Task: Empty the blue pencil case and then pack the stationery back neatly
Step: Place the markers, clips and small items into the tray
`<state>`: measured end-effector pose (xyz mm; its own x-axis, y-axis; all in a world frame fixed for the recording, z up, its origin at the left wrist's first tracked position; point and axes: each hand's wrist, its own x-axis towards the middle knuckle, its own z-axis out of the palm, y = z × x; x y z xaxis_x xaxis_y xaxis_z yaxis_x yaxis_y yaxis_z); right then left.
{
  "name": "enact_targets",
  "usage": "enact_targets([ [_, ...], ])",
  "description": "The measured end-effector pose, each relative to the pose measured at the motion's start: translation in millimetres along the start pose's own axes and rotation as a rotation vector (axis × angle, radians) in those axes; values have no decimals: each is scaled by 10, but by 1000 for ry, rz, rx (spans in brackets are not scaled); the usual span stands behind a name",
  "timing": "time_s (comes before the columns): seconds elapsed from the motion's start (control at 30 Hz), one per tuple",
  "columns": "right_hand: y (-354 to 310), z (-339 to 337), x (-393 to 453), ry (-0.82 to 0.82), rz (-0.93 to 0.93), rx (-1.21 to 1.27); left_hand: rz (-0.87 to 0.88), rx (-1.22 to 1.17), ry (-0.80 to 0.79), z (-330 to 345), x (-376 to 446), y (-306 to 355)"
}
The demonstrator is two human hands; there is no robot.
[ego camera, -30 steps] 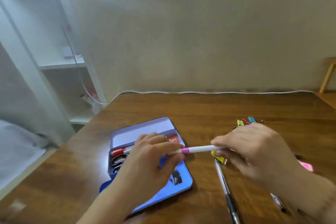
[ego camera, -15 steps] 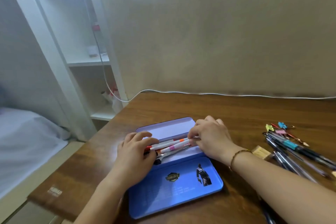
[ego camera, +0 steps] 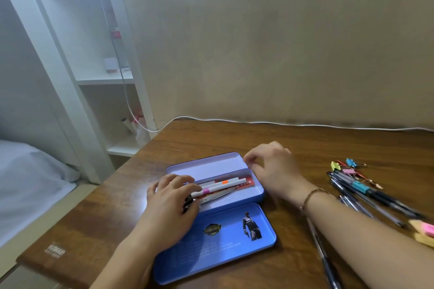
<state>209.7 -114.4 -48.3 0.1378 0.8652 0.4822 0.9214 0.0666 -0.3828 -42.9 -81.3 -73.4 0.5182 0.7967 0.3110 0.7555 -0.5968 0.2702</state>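
The blue tin pencil case [ego camera: 258, 195] lies open on the wooden desk, one lid [ego camera: 204, 163] folded back and its printed blue lid [ego camera: 211, 244] towards me. Inside lie a white pen with a pink band [ego camera: 217, 186], a white pen with an orange band [ego camera: 226, 181], a red item [ego camera: 246, 184] and scissors [ego camera: 220, 195]. My left hand [ego camera: 169, 204] covers the case's left end, its fingers and thumb pinching the pink-banded pen's tip. Just past the case's right end, my right hand [ego camera: 274, 171] hovers with loosely curled fingers, holding nothing.
Several dark pens [ego camera: 366, 192] and coloured binder clips [ego camera: 347, 166] lie on the desk to the right, with sticky notes [ego camera: 425, 230] at the right edge. Another pen [ego camera: 321, 248] lies under my right forearm. A white cable [ego camera: 305, 124] runs along the wall. White shelves [ego camera: 105, 80] and a bed [ego camera: 28, 183] are left.
The pink-banded pen went from mid-air between both hands into the case. My right hand has let go of it and drawn back to the right. The view has shifted left and down.
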Motion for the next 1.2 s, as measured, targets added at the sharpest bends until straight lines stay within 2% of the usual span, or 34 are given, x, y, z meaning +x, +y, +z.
enact_targets([
  [0.13,468,-540,-117,85,102,55,81,-19,12,-2,58,248],
  [0.2,702,-797,-217,66,206,81,138,-57,3,14,114,515],
  [0.4,1258,-1058,-492,-115,508,-123,283,-94,-228,212,445,1539],
  [0.5,1391,-1035,-577,-104,569,-223,295,-79,-367,381,566,1882],
  [0.6,1513,-1019,-601,-98,597,-277,286,-88,-427,517,582,2007],
  [0.9,1631,-1005,-443,-229,464,-300,252,-99,-225,676,607,1876],
  [1.07,1617,-957,-406,-299,482,-305,250,-163,-126,547,580,1825],
  [1.2,1613,-975,-402,-298,506,-317,72,-190,-50,264,656,1322],
])
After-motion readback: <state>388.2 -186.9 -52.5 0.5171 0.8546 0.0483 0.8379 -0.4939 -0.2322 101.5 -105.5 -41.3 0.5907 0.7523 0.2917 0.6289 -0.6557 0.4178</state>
